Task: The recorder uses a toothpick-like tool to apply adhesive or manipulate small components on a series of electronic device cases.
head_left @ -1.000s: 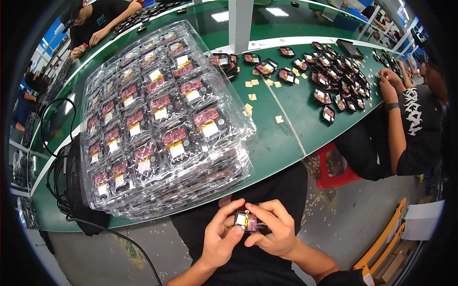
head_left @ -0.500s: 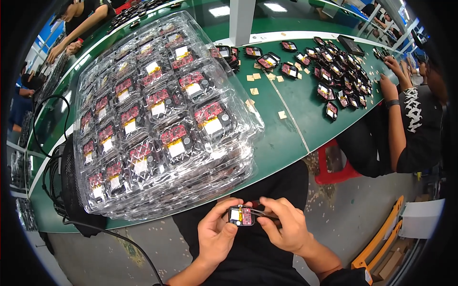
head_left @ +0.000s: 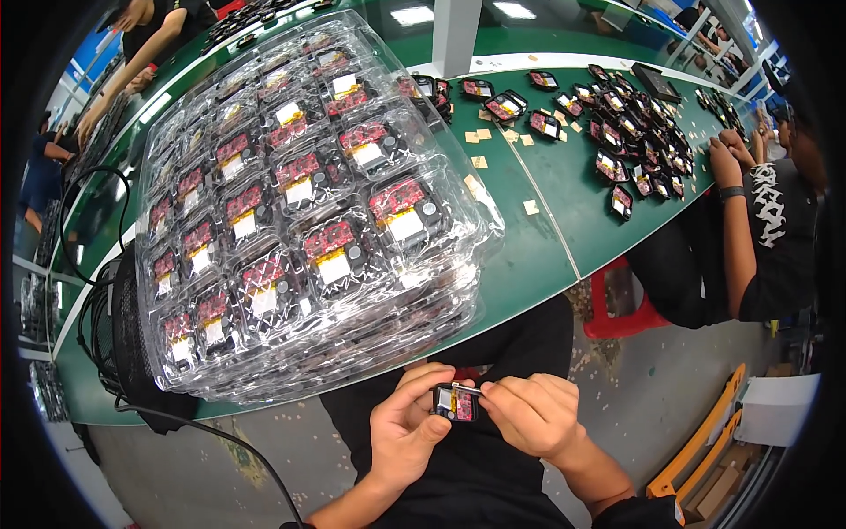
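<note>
The green surface (head_left: pixel 546 220) takes up most of the view, curving from 9 o'clock up to 2. On it, at about 10 o'clock from centre, sits a tall stack of clear trays (head_left: pixel 300 220), each pocket holding a little red board with a yellow or white patch. Loose dark modules (head_left: pixel 643 132) are scattered at 1 o'clock, with a few tan squares (head_left: pixel 493 150) between them and the stack. Another person (head_left: pixel 758 238) sits at 3 o'clock with arms on the surface, and there's a red stool (head_left: pixel 617 309) beside them. A black cable (head_left: pixel 211 432) trails off the edge at 8 o'clock.

The actual work is down at 6 o'clock, over the lap and well off the surface. The left hand (head_left: pixel 405 432) has its grip clamped on one small module (head_left: pixel 456 402) — thumb below, fingers wrapped over the top. The right hand (head_left: pixel 533 414) has its fingertips pinched together right at the module's right edge; whether there's a tab or film between them is too small to tell.

If I were doing this step, I'd keep the left hand steady and squeeze only the frame, not the board face, and let the right hand do small, slow pulls — working low over the lap means a slip drops the part onto the floor.
</note>
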`<action>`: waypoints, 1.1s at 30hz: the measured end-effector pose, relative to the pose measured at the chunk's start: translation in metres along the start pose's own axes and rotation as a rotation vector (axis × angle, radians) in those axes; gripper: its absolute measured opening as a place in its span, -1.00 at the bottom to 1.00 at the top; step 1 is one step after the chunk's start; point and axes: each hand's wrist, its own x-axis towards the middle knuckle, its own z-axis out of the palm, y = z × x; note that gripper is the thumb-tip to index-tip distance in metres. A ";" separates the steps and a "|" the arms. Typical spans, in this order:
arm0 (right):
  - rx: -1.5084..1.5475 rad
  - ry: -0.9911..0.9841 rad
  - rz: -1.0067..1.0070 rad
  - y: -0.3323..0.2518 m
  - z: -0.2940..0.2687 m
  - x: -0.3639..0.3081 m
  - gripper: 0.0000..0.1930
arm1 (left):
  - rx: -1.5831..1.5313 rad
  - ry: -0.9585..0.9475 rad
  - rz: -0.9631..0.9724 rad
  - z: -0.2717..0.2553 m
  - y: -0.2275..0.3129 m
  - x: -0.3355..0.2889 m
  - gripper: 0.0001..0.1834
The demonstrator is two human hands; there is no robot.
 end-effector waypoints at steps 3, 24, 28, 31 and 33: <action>0.002 0.008 0.020 -0.001 0.000 0.002 -0.73 | 0.007 0.020 0.001 -0.003 0.000 0.001 -0.27; 0.167 -0.012 0.157 0.000 0.010 0.002 -0.84 | 0.045 0.043 -0.040 -0.006 0.002 -0.001 -0.23; 0.246 -0.007 0.236 0.000 0.011 -0.002 -0.86 | 0.025 0.037 -0.043 -0.003 0.005 -0.001 -0.23; 0.266 -0.010 0.258 -0.002 0.012 -0.001 -0.87 | 0.043 0.021 -0.038 -0.004 0.004 -0.001 -0.23; 0.274 -0.002 0.268 -0.004 0.014 -0.002 -0.87 | 0.044 0.030 -0.033 -0.004 0.004 -0.002 -0.25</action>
